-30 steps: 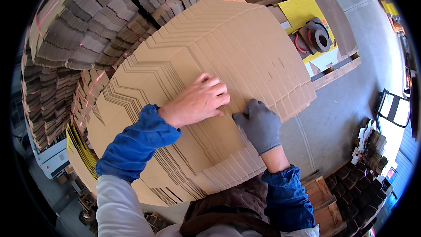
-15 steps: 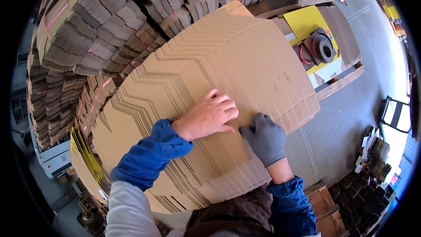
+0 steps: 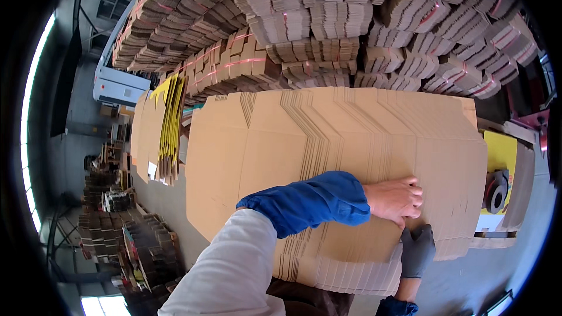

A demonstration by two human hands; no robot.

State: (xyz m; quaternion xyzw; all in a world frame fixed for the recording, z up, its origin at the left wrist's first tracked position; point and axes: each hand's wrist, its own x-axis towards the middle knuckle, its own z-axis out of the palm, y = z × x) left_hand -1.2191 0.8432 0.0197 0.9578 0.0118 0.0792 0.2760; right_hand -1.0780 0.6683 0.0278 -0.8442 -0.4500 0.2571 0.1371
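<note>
Flat, creased brown cardboard sheets [image 3: 269, 146] lie fanned in an overlapping stack in front of me, their slotted edges stepping across the middle. My left hand [image 3: 397, 200], bare with a blue sleeve cover, rests on the top towards the right. Its fingers are curled down and the thumb points towards me; whatever is under the fingertips is hidden. Just nearer and to the right, my right hand [image 3: 417, 251] in a grey glove closes on the near edge of a cardboard sheet, the thumb on top. The two hands almost touch.
Tied bundles of cardboard [image 3: 316, 23] rise in tall stacks behind. At the right, a dark tape dispenser [image 3: 496, 192] sits beside a yellow sheet [image 3: 502, 151]. Yellow-edged boards [image 3: 170, 123] stand at the left. Further left are piles of goods [image 3: 102, 228] on the floor.
My view has swung left, so the stack and hands appear further right and lower. Both hands stay close together on the cardboard.
</note>
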